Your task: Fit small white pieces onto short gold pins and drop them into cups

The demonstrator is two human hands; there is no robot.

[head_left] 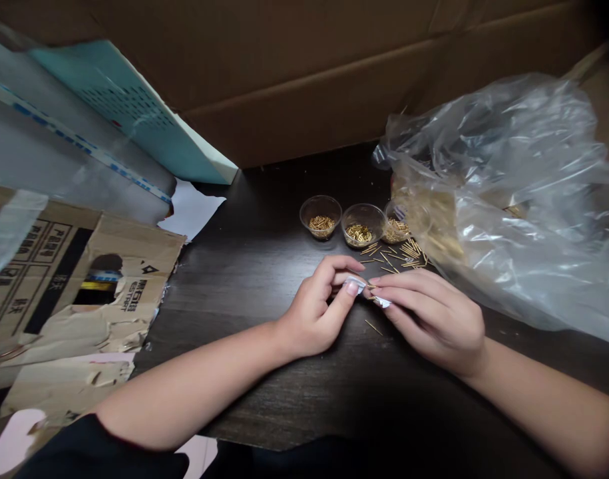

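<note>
My left hand (320, 305) and my right hand (430, 313) meet fingertip to fingertip over the dark table (264, 279). Both pinch a small white piece (357, 282) between them; a second bit of white (383, 302) shows under my right fingers. Loose gold pins (399, 255) lie scattered just beyond my hands, and one pin (373, 326) lies under my right hand. Behind them stand three small clear cups (321, 215) (363, 224) (401, 220), each holding gold pins.
A large crumpled clear plastic bag (514, 193) covers the right side of the table. A brown cardboard wall (304, 73) stands at the back. Torn cardboard (79, 286) with printed marks, a teal sheet (134, 113) and white paper (192, 209) lie at the left.
</note>
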